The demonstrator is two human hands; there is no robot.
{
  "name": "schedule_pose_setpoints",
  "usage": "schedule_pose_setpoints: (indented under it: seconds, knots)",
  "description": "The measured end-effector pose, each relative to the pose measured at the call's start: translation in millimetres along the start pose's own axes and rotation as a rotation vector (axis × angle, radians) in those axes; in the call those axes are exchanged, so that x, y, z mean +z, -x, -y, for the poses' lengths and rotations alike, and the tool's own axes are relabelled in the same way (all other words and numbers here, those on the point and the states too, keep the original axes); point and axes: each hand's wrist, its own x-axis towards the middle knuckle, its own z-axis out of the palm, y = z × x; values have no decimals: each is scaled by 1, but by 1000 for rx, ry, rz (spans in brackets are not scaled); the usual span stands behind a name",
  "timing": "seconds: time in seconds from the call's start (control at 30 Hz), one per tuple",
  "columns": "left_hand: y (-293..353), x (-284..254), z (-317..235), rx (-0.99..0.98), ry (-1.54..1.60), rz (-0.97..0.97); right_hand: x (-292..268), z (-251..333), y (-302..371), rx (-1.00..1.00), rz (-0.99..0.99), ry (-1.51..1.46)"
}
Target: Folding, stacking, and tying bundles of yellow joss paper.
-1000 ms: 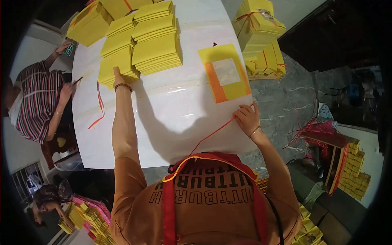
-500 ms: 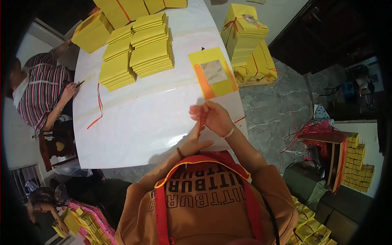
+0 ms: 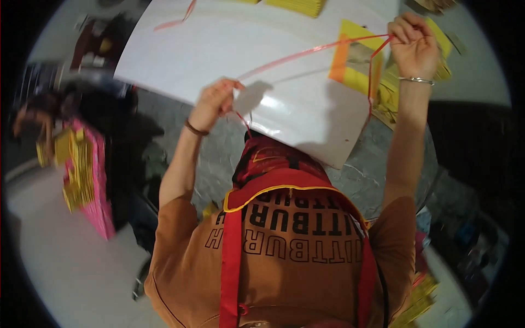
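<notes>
Red plastic strap [image 3: 306, 53]: it is running taut between the two raised hands, above the white counter [image 3: 219, 49]. The left hand [image 3: 216, 101] is pinching one end near the near edge of the counter, fingers closed on it, with a short tail dangling below. The right hand [image 3: 413, 44] is gripping the far end up high at the right, fist closed around it; from there a loop of the strap is hanging down past the wrist.

Step in hand, as I judge it: stretching out a length of strap, likely for tying a bundle. The next move would call for bringing the strap down around a stack while keeping it tight.

Under the strap a yellow and orange paper sheet [image 3: 350, 76] is lying flat on the counter. More yellow paper stacks [image 3: 298, 5] are sitting at the far edge. No open containers showing; at the left, a pink-wrapped bundle of yellow paper [image 3: 82, 169] is standing on the floor, blurred.
</notes>
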Motion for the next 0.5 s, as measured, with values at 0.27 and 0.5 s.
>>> schedule_pose_setpoints:
  seconds: [0.27,0.5]
  knots:
    - [102,-49,3,161,-103,-643,63,-124,-26,108,27,246]
    - [176,-70,29,243,-53,-762,149,-182,-7,166,97,265]
